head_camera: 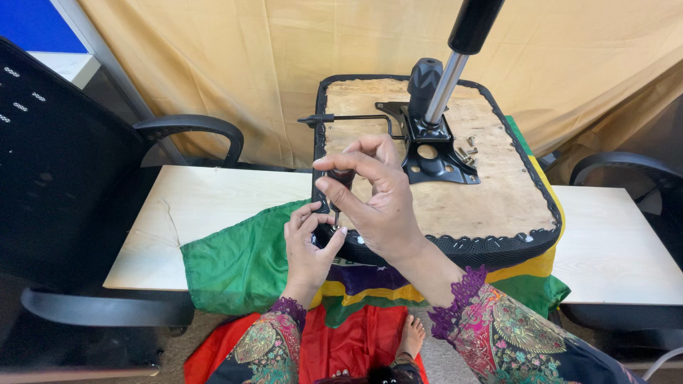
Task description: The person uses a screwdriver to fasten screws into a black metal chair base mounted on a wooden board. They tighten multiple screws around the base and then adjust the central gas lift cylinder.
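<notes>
An upturned office chair seat lies on the table, its plywood underside up and black mesh edging around it. My right hand grips the dark handle of a screwdriver, held upright with its tip at the seat's near left rim. My left hand pinches something small at the tip, against the seat's edge; I cannot see what it is. A black metal mechanism plate with a chrome gas cylinder is mounted on the seat's middle. Loose screws lie beside the plate.
A green, yellow, purple and red cloth lies under the seat and hangs off the light wooden table. A black chair back and armrest stand at left, another armrest at right. A tan curtain hangs behind.
</notes>
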